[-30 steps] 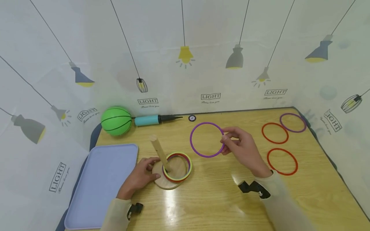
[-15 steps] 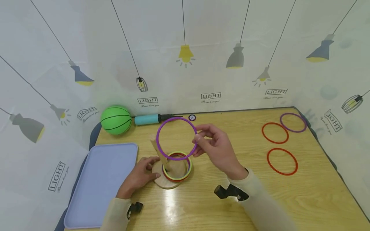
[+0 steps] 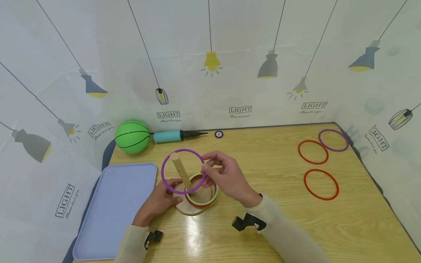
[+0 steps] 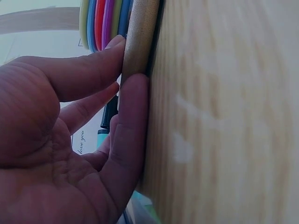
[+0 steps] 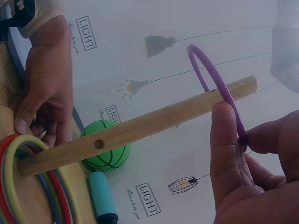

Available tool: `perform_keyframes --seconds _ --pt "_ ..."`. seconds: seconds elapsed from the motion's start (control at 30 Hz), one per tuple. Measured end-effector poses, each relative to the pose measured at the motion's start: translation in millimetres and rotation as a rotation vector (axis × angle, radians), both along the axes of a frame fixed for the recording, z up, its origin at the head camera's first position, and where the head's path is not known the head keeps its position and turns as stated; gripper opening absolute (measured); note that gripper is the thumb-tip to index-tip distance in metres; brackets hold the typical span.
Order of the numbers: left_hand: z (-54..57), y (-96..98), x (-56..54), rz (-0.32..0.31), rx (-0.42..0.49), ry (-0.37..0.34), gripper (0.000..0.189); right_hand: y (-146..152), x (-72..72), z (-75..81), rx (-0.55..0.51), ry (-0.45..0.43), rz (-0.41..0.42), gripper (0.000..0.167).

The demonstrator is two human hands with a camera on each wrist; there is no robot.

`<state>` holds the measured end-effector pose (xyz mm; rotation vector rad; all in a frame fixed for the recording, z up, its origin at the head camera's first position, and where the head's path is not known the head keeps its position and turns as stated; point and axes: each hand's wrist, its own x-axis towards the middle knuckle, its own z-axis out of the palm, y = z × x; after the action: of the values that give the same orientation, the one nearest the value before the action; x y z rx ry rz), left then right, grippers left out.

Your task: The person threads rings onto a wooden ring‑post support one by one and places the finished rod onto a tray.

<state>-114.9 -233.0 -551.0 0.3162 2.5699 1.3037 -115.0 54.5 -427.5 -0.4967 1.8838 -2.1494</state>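
Observation:
My right hand (image 3: 227, 177) pinches a purple ring (image 5: 217, 78) between thumb and fingers. This ring encircles the upper end of a wooden peg (image 3: 181, 171), just below its tip in the right wrist view. The peg rises from a round wooden base (image 3: 188, 209). At the peg's foot lies a stack of several coloured rings, a yellow ring (image 5: 11, 170) on top and a red ring (image 4: 99, 25) among those below. My left hand (image 3: 160, 200) grips the left rim of the base, thumb and fingers on either side of its edge.
A lilac tray (image 3: 115, 212) lies at the left. Behind it are a green ball (image 3: 132, 136) and a turquoise hand pump (image 3: 167, 136). A small round disc (image 3: 219, 134) lies at the back edge. Two red rings (image 3: 314, 170) and another purple ring (image 3: 348, 142) lie at the right.
My right hand has carried the purple ring leftward from over the table, then lowered it around the peg's top. The left hand has stayed on the base.

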Motion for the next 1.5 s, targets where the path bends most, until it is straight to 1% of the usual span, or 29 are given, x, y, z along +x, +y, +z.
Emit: perform_keyframes --seconds 0.07,0.2,0.3,0.4,0.6,0.7,0.8,0.97,1.27,1.5 --pt "0.1 -0.1 -0.4 -0.012 -0.008 0.014 0.062 -1 -1.8 -7.9 0.018 -0.018 -0.001 0.03" --pt "-0.1 -0.4 1.4 -0.008 -0.061 0.026 0.063 -1 -5.6 -27.4 0.07 -0.056 -0.007 0.03" --pt "-0.8 -0.4 3.5 0.018 -0.093 0.001 0.064 0 -7.6 -43.0 0.11 -0.077 -0.018 0.029" --pt "-0.4 0.1 4.0 0.033 -0.085 -0.014 0.063 1 -8.9 -56.8 0.142 -0.081 -0.032 0.028" --pt "1.2 0.1 2.9 0.029 -0.07 0.004 0.063 4 -9.8 -80.2 0.175 -0.117 -0.044 0.033" --pt "1.0 -0.5 2.9 0.024 -0.07 0.007 0.063 8 -9.8 -90.4 0.196 -0.13 -0.041 0.034" --pt "0.6 -0.5 2.6 0.024 -0.065 -0.002 0.062 12 -9.9 -98.0 0.224 -0.124 -0.036 0.031" --pt "0.8 0.2 2.2 0.031 -0.053 -0.021 0.061 17 -10.2 -105.3 0.267 -0.129 -0.039 0.026" --pt "3.6 2.0 1.8 0.042 -0.053 -0.046 0.06 24 -12.7 -110.1 0.34 -0.107 -0.081 0.022" --pt "2.5 1.4 1.6 0.046 -0.048 -0.052 0.06 24 -13.0 -115.1 0.356 -0.096 -0.092 0.018"
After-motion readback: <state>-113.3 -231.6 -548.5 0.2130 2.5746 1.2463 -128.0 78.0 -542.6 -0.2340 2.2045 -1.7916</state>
